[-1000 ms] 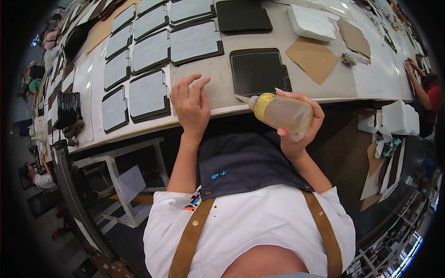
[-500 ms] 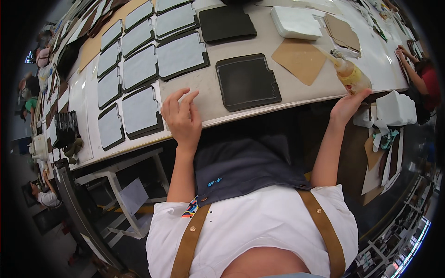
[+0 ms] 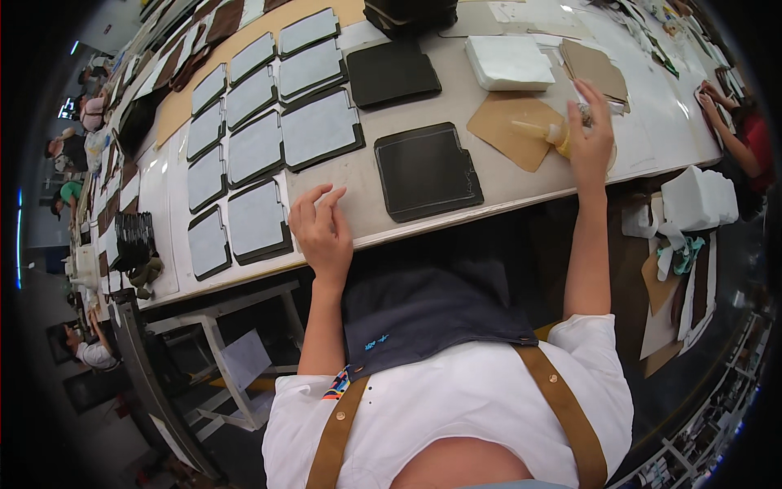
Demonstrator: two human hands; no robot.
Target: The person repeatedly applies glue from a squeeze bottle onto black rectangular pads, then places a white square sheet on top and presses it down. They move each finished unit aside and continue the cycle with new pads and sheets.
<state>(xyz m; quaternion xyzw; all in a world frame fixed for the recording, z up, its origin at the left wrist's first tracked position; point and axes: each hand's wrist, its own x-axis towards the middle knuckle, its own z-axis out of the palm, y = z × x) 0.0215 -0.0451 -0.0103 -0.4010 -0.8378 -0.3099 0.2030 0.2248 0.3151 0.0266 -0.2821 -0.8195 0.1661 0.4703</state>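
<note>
Near the table's front edge my left hand (image 3: 322, 232) is open, its fingers loosely curved, with nothing in it. To its right lies a black flat panel (image 3: 428, 173) with a notched right side and a thin pale line along its border. My right hand (image 3: 592, 143) is over a yellowish squeeze bottle (image 3: 559, 138); its fingers are stretched apart and hide much of the bottle. The bottle lies tilted with its pale nozzle pointing left, over a tan diamond-shaped sheet (image 3: 498, 122). A small dark thing (image 3: 585, 113) shows between thumb and fingers.
Rows of grey-faced panels with black borders (image 3: 254, 147) cover the table's left side. Another black panel (image 3: 393, 75) lies farther back, near a black bundle (image 3: 410, 15). A white stack (image 3: 509, 63) and brown sheets (image 3: 593, 69) stand behind the bottle. A co-worker's arm (image 3: 733, 134) reaches in at right.
My right hand has moved from below the bottle to over it, its fingers now stretched out. The bottle has shifted left and its nozzle lies lower. My left hand has hardly moved.
</note>
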